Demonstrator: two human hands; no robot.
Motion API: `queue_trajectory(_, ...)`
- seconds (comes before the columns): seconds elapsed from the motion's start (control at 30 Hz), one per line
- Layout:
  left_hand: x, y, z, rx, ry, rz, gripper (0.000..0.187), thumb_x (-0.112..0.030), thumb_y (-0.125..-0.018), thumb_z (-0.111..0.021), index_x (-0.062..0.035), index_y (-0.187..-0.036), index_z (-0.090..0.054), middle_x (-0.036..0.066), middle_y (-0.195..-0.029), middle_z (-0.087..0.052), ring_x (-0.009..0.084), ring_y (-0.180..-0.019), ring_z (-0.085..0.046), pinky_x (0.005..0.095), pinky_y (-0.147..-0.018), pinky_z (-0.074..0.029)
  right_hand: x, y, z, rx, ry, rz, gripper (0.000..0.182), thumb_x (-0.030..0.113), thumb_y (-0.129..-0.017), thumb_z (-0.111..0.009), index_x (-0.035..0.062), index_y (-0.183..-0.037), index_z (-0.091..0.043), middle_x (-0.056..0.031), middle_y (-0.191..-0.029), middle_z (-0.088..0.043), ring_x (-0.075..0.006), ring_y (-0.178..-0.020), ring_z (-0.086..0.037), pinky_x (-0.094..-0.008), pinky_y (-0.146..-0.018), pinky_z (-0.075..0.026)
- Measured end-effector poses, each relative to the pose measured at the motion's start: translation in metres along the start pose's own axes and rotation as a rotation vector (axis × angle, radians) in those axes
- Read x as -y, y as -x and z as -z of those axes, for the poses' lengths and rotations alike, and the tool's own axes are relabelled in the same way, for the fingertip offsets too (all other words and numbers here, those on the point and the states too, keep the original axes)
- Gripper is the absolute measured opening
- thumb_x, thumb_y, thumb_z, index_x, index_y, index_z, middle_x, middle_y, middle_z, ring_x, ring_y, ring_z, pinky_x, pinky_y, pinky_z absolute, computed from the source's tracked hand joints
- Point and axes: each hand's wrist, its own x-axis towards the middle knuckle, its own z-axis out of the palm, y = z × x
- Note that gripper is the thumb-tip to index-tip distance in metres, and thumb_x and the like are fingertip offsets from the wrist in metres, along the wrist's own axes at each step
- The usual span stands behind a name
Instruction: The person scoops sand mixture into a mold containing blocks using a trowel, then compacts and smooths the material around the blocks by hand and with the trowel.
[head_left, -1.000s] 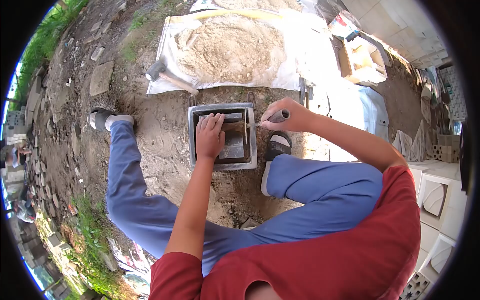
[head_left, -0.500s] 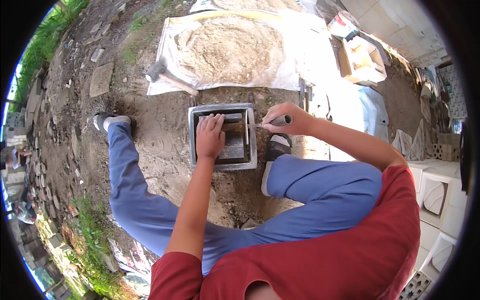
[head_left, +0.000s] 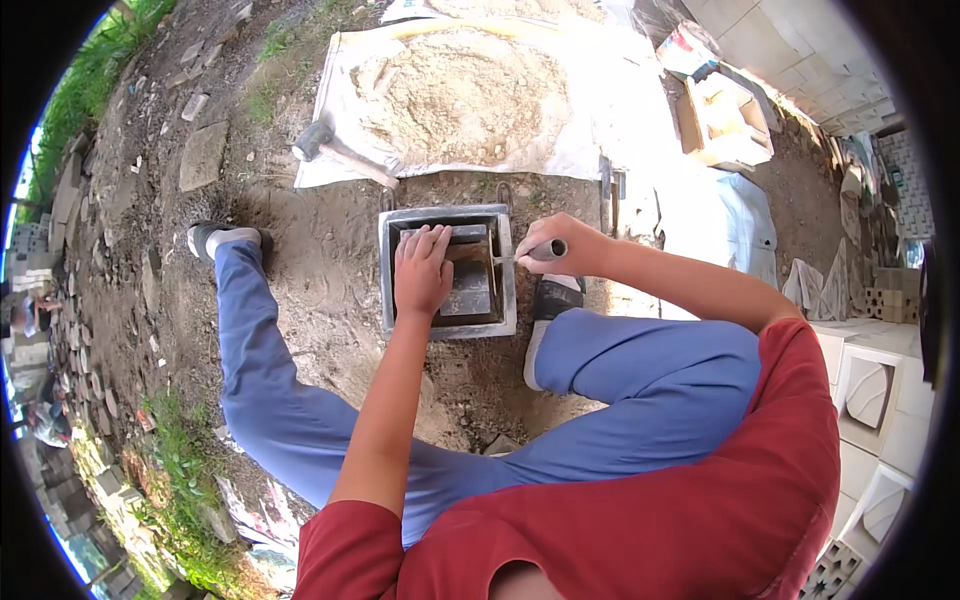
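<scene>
Hands are seen from above over a square metal mould (head_left: 447, 330) set on bare dirt between the seated person's legs. Left hand (head_left: 422, 272) is pressed flat, fingers extended, on the insert inside. Right hand (head_left: 558, 243) is closed around a trowel handle (head_left: 548, 250) (blade barely visible), drawn slightly closer to the mould's edge than a second ago. Beyond, a mallet (head_left: 335, 152) lies beside a sand pile (head_left: 460, 95).

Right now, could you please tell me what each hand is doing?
Left hand: open, pressing flat inside the square mould.
Right hand: closed around a tool handle.
</scene>
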Motion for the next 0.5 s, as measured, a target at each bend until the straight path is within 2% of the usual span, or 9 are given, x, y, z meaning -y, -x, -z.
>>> queue_trajectory(0.03, -0.001, 0.001, 0.001, 0.006, -0.005, 0.003, 0.058, -0.008, -0.087, -0.063, -0.0122, -0.145, -0.065, 0.008, -0.140, -0.065, 0.0318, -0.140, -0.056, 0.0522, -0.125, -0.035, 0.004, -0.001, 0.001, 0.031, 0.025, 0.066, 0.012, 0.011, -0.091, -0.082, 0.0074, -0.103, -0.084, -0.0114, -0.095, -0.081, -0.0219, -0.090, -0.075, -0.0351, -0.083, -0.057)
queue_trajectory(0.1, 0.003, -0.001, 0.000, 0.010, -0.015, 0.011, 0.058, -0.008, -0.087, -0.063, -0.0121, -0.145, -0.064, 0.008, -0.140, -0.065, 0.0317, -0.140, -0.055, 0.0522, -0.125, -0.035, 0.007, 0.000, 0.012, 0.026, 0.016, 0.014, 0.012, 0.012, -0.092, -0.082, 0.0074, -0.103, -0.084, -0.0111, -0.096, -0.081, -0.0217, -0.092, -0.075, -0.0346, -0.084, -0.057)
queue_trajectory(0.17, 0.001, 0.001, 0.002, 0.003, 0.007, 0.001, 0.058, -0.007, -0.087, -0.063, -0.0121, -0.145, -0.064, 0.008, -0.140, -0.065, 0.0314, -0.140, -0.056, 0.0519, -0.125, -0.036, 0.007, 0.002, 0.017, -0.049, -0.050, -0.043, 0.015, 0.017, -0.091, -0.083, 0.0079, -0.102, -0.084, -0.0106, -0.096, -0.081, -0.0240, -0.087, -0.075, -0.0364, -0.085, -0.057)
queue_trajectory(0.2, 0.000, -0.001, 0.004, 0.000, -0.001, -0.003, 0.058, -0.007, -0.087, -0.063, -0.0118, -0.145, -0.064, 0.008, -0.140, -0.065, 0.0314, -0.139, -0.056, 0.0518, -0.125, -0.036, -0.001, 0.003, 0.012, -0.066, -0.045, 0.031, 0.013, 0.016, -0.092, -0.081, 0.0087, -0.102, -0.085, -0.0107, -0.097, -0.081, -0.0224, -0.088, -0.075, -0.0353, -0.086, -0.058)
queue_trajectory(0.33, 0.001, 0.000, 0.002, -0.010, 0.003, 0.001, 0.056, -0.008, -0.088, -0.062, -0.0113, -0.144, -0.064, 0.009, -0.139, -0.065, 0.0319, -0.140, -0.056, 0.0527, -0.124, -0.036, -0.007, 0.001, 0.021, -0.048, 0.020, 0.041, 0.011, 0.014, -0.092, -0.081, 0.0089, -0.101, -0.085, -0.0103, -0.098, -0.082, -0.0198, -0.089, -0.075, -0.0334, -0.086, -0.058)
queue_trajectory(0.4, 0.003, -0.001, 0.002, 0.000, -0.001, 0.004, 0.057, -0.008, -0.088, -0.063, -0.0116, -0.145, -0.064, 0.009, -0.140, -0.065, 0.0321, -0.140, -0.055, 0.0529, -0.124, -0.036, -0.011, 0.004, 0.013, -0.153, -0.079, -0.102, 0.012, 0.015, -0.093, -0.081, 0.0089, -0.102, -0.085, -0.0092, -0.099, -0.082, -0.0188, -0.092, -0.076, -0.0336, -0.088, -0.058)
queue_trajectory(0.43, 0.002, 0.001, 0.001, 0.002, 0.000, 0.001, 0.058, -0.008, -0.088, -0.063, -0.0119, -0.145, -0.064, 0.009, -0.140, -0.065, 0.0323, -0.140, -0.055, 0.0531, -0.124, -0.036, -0.014, 0.008, 0.006, -0.156, -0.085, -0.110, 0.012, 0.015, -0.093, -0.081, 0.0089, -0.102, -0.085, -0.0092, -0.099, -0.082, -0.0188, -0.092, -0.076, -0.0336, -0.088, -0.058)
queue_trajectory(0.5, 0.000, 0.000, 0.002, -0.001, 0.003, 0.005, 0.058, -0.008, -0.088, -0.063, -0.0120, -0.145, -0.064, 0.009, -0.140, -0.065, 0.0328, -0.141, -0.055, 0.0531, -0.124, -0.036, -0.021, 0.006, 0.007, -0.071, -0.057, -0.002, 0.012, 0.016, -0.094, -0.081, 0.0084, -0.102, -0.085, -0.0087, -0.099, -0.082, -0.0180, -0.093, -0.076, -0.0335, -0.088, -0.058)
